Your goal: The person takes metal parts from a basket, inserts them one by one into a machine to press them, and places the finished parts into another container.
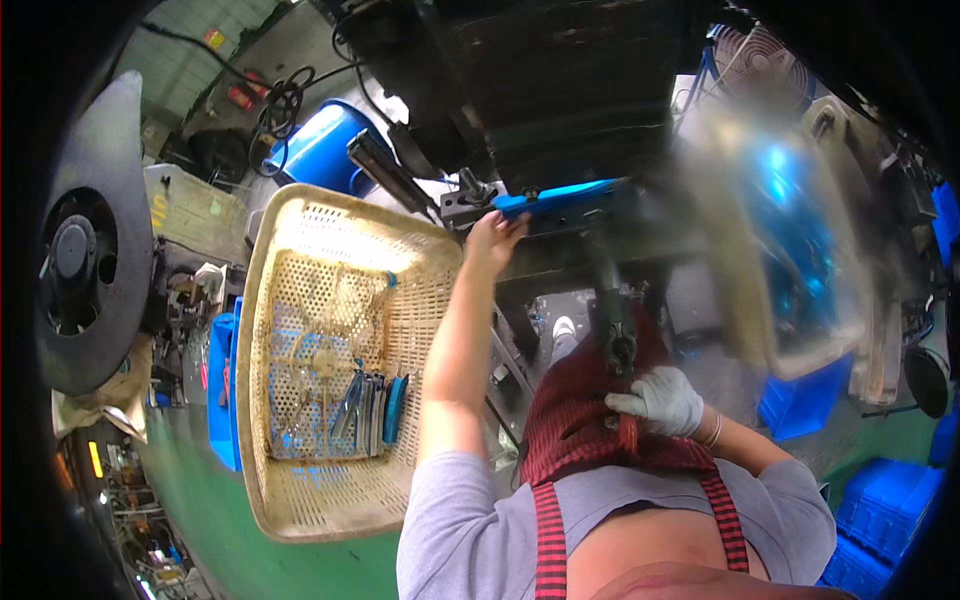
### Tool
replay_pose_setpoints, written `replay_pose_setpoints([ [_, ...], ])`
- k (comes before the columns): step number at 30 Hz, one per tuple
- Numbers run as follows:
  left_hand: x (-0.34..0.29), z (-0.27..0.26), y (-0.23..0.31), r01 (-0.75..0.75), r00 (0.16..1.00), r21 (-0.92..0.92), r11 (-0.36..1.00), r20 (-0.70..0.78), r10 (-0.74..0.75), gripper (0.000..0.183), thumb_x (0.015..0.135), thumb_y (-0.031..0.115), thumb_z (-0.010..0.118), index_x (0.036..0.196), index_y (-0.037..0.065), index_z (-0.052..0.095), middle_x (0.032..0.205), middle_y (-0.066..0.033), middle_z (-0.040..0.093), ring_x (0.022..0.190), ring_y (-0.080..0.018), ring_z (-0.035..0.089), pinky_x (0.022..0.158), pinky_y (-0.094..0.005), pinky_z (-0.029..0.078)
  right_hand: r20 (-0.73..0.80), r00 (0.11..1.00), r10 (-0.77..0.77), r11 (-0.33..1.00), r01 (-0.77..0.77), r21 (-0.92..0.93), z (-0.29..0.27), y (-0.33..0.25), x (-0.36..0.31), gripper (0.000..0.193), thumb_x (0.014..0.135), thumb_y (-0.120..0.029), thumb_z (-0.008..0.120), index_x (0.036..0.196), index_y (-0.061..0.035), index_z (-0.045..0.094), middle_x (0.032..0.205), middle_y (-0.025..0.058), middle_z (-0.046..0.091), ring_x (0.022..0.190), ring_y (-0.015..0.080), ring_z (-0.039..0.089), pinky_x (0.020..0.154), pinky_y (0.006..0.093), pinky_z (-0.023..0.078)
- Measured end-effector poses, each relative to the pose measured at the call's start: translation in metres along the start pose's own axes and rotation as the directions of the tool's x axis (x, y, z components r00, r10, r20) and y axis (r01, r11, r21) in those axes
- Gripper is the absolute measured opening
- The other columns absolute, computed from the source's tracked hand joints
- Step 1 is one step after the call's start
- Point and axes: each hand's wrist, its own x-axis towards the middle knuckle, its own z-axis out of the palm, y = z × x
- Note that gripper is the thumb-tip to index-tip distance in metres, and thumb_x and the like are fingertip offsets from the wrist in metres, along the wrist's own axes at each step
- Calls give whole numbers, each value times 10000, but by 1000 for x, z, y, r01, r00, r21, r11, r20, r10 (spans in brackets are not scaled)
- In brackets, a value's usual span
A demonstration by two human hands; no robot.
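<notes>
My bare left hand [495, 243] is at the near left end of a long flat blue strip [560, 198], its fingers closed around that end. The strip lies across the front of a dark machine [580, 90], beside a metal block with holes [465, 208]. My right hand [664, 402], in a whitish work glove, is closed on the red handles of long metal pliers [620, 350]. Their jaws point away from me toward the machine, and the tip is blurred. In the basket to my left, several thin blue and grey strips [370, 412] stand side by side.
The large cream plastic basket [252, 400] stands close by my left arm. On the right is another pale basket [745, 320], blurred, with shiny blue pieces inside. Blue crates [885, 510] sit at the lower right. A blue drum [325, 145] and coiled cable [280, 115] are behind.
</notes>
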Motion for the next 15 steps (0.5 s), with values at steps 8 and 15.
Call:
replay_pose_setpoints([
  [8,-14,26,-31,-91,977,-171,981,178,122,318,757,55,471,1039,-51,368,1054,-183,455,974,-352,491,807,-406,427,-292,873,391,915,-335,224,17,36,62,206,652,-242,619,783,-105,541,588,97,548,529,284,552,505,357,447],
  [15,-171,-157,9,-178,447,982,67,21,894,329,706,115,627,997,12,513,902,-101,549,785,-185,548,677,-281,453,-245,647,722,690,-701,181,50,65,86,395,708,-326,618,990,-62,537,732,177,590,698,350,573,602,388,457],
])
